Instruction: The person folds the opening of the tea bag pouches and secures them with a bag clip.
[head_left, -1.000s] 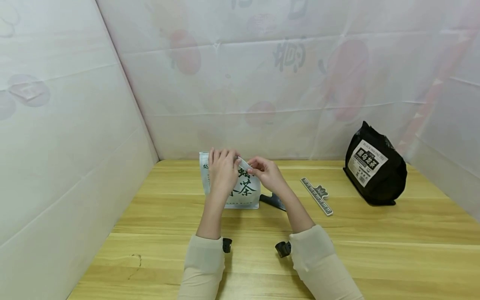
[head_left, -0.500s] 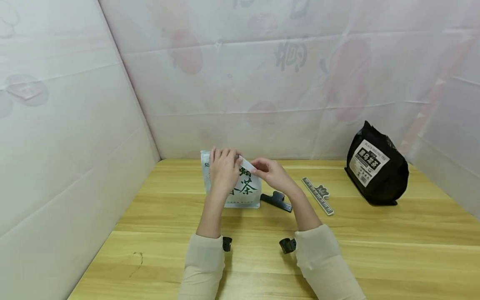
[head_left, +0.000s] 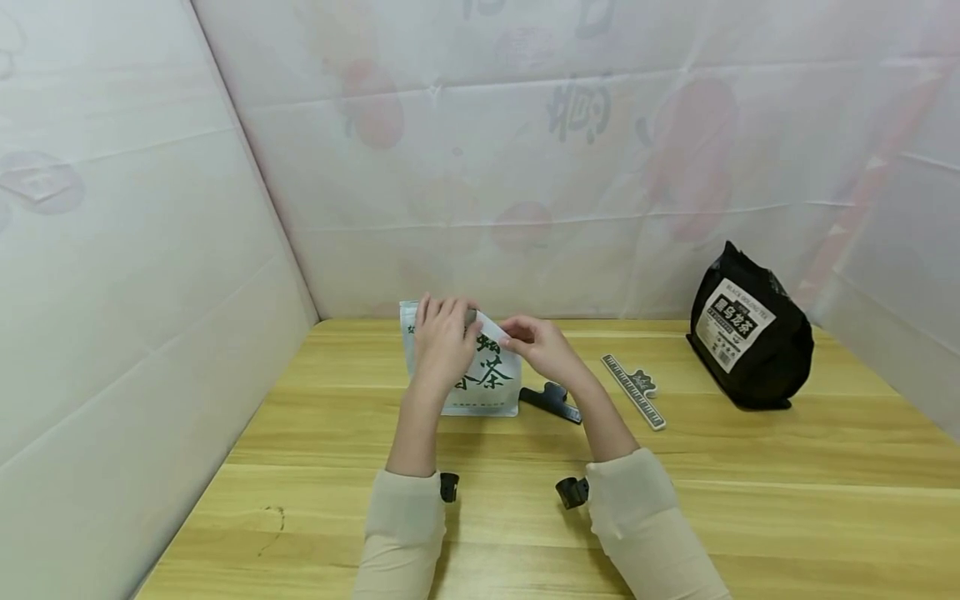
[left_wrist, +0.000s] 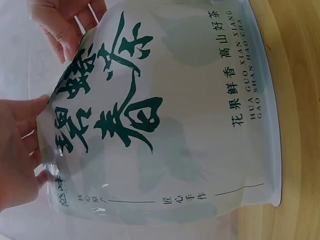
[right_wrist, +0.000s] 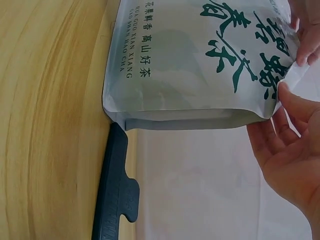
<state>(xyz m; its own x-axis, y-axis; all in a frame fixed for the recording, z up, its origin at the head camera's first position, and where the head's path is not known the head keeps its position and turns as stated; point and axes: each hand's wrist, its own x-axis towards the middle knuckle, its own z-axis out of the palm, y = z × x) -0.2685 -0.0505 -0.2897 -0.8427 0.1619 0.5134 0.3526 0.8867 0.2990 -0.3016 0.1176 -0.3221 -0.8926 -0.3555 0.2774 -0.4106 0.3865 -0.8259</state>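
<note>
A white tea pouch [head_left: 491,383] with green characters stands upright on the wooden table [head_left: 525,517] near the back wall. My left hand [head_left: 442,337] grips the pouch's top edge from the front, with its fingers curled over the top. My right hand [head_left: 540,346] pinches a narrow white strip [head_left: 491,323] that sticks out from the pouch's top right corner. In the right wrist view the strip [right_wrist: 300,75] sits between thumb and finger of the right hand [right_wrist: 290,145], beside the pouch [right_wrist: 200,65]. The left wrist view shows the pouch [left_wrist: 165,125] held by the left hand [left_wrist: 20,150].
A black sealing clip [head_left: 552,402] lies on the table just right of the pouch. Further right lies a grey ruler-like clip [head_left: 634,390]. A black tea bag [head_left: 750,333] stands at the back right. White sheeted walls close in the left, back and right sides.
The right hand has shifted slightly to the right with the strip, uncovering more of the black clip. The left hand and the pouch have hardly moved.
</note>
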